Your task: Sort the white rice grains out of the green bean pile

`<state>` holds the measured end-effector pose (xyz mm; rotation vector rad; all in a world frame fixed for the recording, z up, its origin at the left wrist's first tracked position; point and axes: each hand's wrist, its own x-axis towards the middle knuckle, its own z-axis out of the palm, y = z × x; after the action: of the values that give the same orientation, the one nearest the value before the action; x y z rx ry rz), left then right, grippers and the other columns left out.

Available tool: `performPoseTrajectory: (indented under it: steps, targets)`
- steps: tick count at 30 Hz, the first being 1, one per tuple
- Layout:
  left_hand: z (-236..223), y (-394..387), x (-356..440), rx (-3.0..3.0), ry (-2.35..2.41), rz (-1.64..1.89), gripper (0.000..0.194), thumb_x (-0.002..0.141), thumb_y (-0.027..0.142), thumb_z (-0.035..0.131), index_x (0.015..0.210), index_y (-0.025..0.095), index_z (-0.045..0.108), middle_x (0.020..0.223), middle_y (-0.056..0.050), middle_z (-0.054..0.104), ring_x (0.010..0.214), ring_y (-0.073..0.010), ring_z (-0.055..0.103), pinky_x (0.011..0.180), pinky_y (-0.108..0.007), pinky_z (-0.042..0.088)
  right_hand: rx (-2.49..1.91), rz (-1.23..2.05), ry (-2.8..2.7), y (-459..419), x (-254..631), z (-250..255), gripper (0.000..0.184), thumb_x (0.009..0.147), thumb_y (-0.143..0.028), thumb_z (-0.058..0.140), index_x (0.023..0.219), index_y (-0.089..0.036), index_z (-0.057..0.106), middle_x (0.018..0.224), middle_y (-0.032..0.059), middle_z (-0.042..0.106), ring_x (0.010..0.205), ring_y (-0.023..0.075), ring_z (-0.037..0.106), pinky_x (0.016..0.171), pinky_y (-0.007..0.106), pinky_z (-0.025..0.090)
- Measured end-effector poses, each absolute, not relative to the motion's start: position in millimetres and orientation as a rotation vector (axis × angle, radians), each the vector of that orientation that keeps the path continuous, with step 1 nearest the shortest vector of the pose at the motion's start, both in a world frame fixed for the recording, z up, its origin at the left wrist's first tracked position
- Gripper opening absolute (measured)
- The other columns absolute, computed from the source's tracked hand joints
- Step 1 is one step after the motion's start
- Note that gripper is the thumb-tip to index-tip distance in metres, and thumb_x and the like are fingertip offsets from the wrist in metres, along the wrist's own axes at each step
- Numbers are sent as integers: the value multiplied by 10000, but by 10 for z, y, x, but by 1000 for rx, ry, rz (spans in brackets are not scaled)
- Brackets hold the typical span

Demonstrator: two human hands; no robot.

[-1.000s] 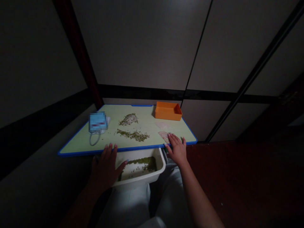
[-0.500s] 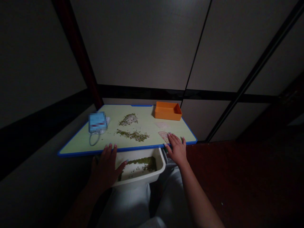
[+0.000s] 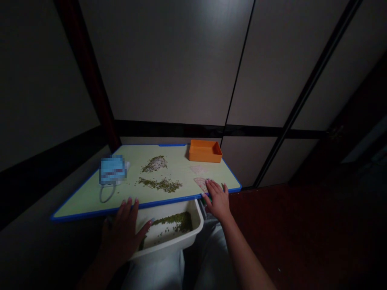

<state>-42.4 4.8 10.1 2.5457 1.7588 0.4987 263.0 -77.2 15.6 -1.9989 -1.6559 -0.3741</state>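
My left hand [image 3: 123, 229] is open at the near edge of the small table [image 3: 90, 197], its fingertips at the blue rim and its thumb over the left side of a white plastic tub [image 3: 198, 219]. Spread fingers of my right hand [image 3: 217, 197] rest on the table's near right edge, beside a printed protractor [image 3: 200, 183]. Neither hand holds anything. Green seed-like grains [image 3: 181, 220] lie in the tub, below the tabletop edge. On the table are a loose strip of green grains [image 3: 161, 184] and, behind it, a pile of paler mixed grains [image 3: 155, 163].
An orange open box [image 3: 204, 155] stands at the table's back right. At the left is a blurred blue-and-white object [image 3: 112, 169] with a grey loop [image 3: 107, 193]. Dark panelled doors [image 3: 169, 72] rise behind the table; a reddish floor [image 3: 272, 225] lies to the right.
The view has shifted, so the table and everything on it appear lower and further left. Both hands keep about the same places at the table edge.
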Motion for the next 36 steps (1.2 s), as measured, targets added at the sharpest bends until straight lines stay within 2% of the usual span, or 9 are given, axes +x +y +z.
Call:
performPoseTrajectory:
  steps: [25,36]
  targets:
    - [125,68,-417,2524,1731,493,746,779,577,281,1388,149,238,1530,-135,213,1428,-292,140,1074,-642,207,-1961,-355,-1645,-752,2645,125,489,914,-422,425,1355,-212,446,1386,95,488,1287,215,423,1093,476,98]
    - [135,69,-424,2522,1714,498,757,771,578,290,1387,141,241,1526,-158,215,1424,-309,152,1060,-638,240,-1925,-385,-1659,-765,2663,114,500,895,-430,458,1340,-204,466,1368,110,506,1272,230,443,1080,483,140]
